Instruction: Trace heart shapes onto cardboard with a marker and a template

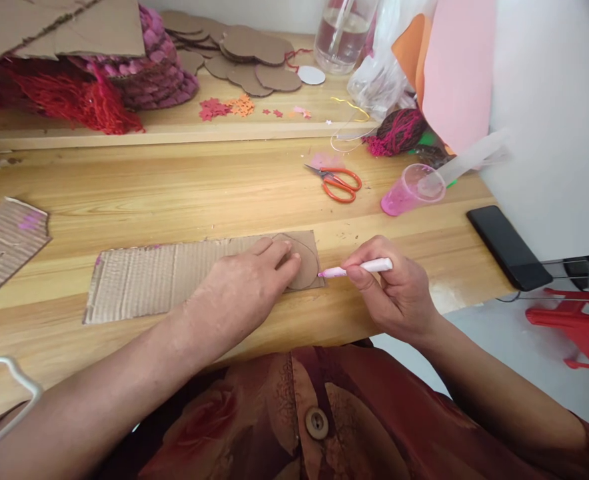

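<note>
Lying flat under the fingers of the left hand (242, 287), a rounded cardboard piece (304, 270) sits on the right end of a ribbed cardboard strip (159, 283) on the counter (174, 190). The left hand presses from above, clasping nothing; the right hand (394, 293), apart from it, pinches a white marker (378, 265) between thumb and fingers, its pink tip at the strip's right edge.

The cardboard should be light and fairly stiff, likely to slide under a slack touch and crease along its ribs, so flat pressure at the middle, clear of the rim, seems the best hold. The marker looks light and smooth, best held near its tip.

The counter's near edge runs just on the body side of both hands. Open room lies ahead of the left hand; ahead of the right, scissors (342, 185) and a plastic cup (399, 195) narrow it, and a phone (507, 245) lies farther right.
</note>
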`<state>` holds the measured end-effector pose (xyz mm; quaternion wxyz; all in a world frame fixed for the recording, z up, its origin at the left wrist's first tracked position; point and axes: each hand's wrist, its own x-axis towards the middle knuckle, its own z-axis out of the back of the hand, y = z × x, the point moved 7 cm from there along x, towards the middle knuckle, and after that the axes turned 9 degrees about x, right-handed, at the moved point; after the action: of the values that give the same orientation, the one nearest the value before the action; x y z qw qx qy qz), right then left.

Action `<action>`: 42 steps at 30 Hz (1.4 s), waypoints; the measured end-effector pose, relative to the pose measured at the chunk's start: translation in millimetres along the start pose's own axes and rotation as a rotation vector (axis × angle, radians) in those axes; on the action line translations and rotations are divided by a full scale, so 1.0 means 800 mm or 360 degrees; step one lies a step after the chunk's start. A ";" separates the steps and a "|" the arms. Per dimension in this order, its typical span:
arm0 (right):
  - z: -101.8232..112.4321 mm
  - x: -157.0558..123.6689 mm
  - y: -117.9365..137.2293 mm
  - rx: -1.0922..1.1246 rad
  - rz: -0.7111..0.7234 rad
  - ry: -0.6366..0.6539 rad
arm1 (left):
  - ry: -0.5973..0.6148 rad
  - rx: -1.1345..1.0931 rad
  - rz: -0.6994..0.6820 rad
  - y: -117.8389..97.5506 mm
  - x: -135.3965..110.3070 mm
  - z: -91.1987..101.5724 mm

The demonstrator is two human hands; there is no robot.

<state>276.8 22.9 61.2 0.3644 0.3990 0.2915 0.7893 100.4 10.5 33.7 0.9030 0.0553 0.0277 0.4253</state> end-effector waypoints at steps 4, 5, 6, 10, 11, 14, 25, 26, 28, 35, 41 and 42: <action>-0.002 -0.002 0.001 0.0026 -0.0008 -0.0012 | -0.0020 -0.0092 -0.0007 0.003 0.000 -0.001; -0.002 -0.002 0.000 0.0025 -0.0008 -0.0027 | -0.0013 -0.0115 -0.0007 0.005 0.001 -0.001; -0.002 -0.003 0.000 0.0021 -0.0010 -0.0040 | -0.0002 -0.0141 -0.0004 0.006 0.001 -0.002; -0.004 -0.008 0.001 0.0010 -0.0001 -0.0062 | 0.0041 -0.0247 0.0003 0.011 0.003 -0.005; -0.006 -0.010 0.002 0.0023 0.0008 -0.0057 | 0.0038 -0.0253 0.0001 0.011 0.003 -0.006; -0.010 -0.013 0.005 0.0089 0.0034 -0.0041 | 0.0029 -0.0240 -0.0015 0.012 0.003 -0.007; 0.002 0.001 -0.019 0.0096 -0.0097 -0.0095 | 0.0078 -0.0246 -0.0004 0.012 0.003 -0.006; 0.004 0.003 -0.023 0.0088 -0.0107 -0.0118 | 0.0078 -0.0250 -0.0002 0.012 0.003 -0.006; 0.006 0.007 -0.028 0.0067 -0.0114 -0.0142 | 0.0073 -0.0257 0.0001 0.012 0.003 -0.007; 0.004 0.013 -0.013 -0.0075 0.0055 -0.0118 | 0.0022 -0.0232 0.0013 0.013 0.003 -0.007; -0.007 -0.001 0.013 -0.0012 0.0141 -0.0012 | 0.0001 -0.0164 0.0003 0.013 0.003 -0.006; -0.010 -0.004 0.015 0.0015 0.0141 -0.0001 | -0.0002 -0.0159 0.0002 0.013 0.003 -0.007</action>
<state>267.4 12.3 64.8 0.3274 0.4134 0.2772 0.8032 93.7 19.2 29.6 0.9044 0.0104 0.0056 0.4266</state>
